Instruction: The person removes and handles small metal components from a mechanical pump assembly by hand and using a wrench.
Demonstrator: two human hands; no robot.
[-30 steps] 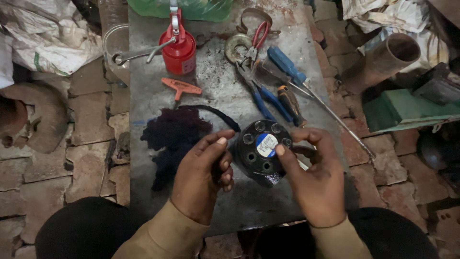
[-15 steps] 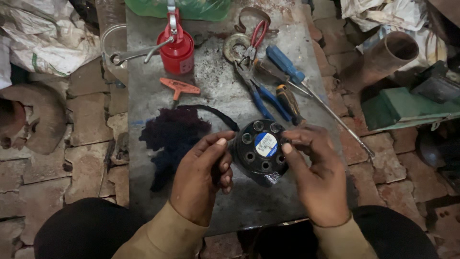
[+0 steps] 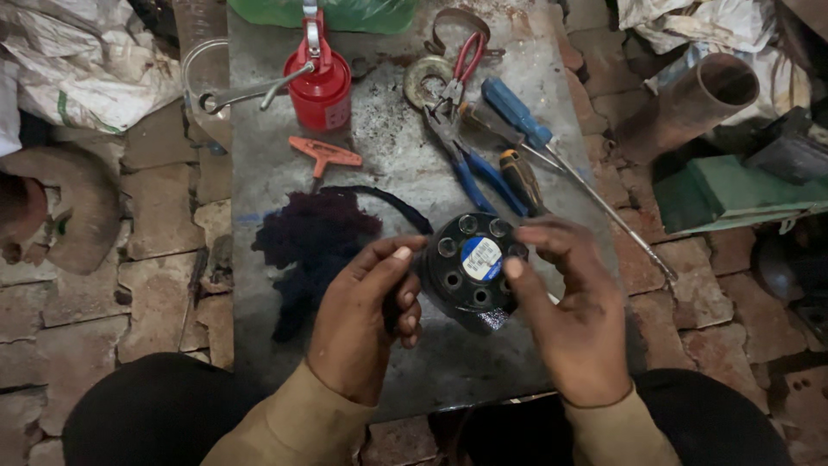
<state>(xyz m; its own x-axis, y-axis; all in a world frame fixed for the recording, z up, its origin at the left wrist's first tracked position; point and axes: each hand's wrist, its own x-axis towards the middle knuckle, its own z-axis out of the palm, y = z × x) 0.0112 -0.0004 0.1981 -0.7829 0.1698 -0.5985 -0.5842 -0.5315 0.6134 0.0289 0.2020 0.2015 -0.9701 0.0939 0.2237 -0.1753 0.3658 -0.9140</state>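
Both hands clamp the black metal disc [image 3: 473,272]: left hand [image 3: 362,324] curled on its left edge, right hand [image 3: 573,324] closed over its right. It sits tilted on the grey slab [image 3: 388,164], round blue-and-white sticker at its centre. Dark rag [image 3: 310,242] just left; red oil can [image 3: 319,82], blue pliers [image 3: 470,164] and screwdrivers [image 3: 522,121] beyond.

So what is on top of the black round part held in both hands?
The black round part carries a blue and white round label ringed by holes. The metal slab shows around it; its underside is hidden.
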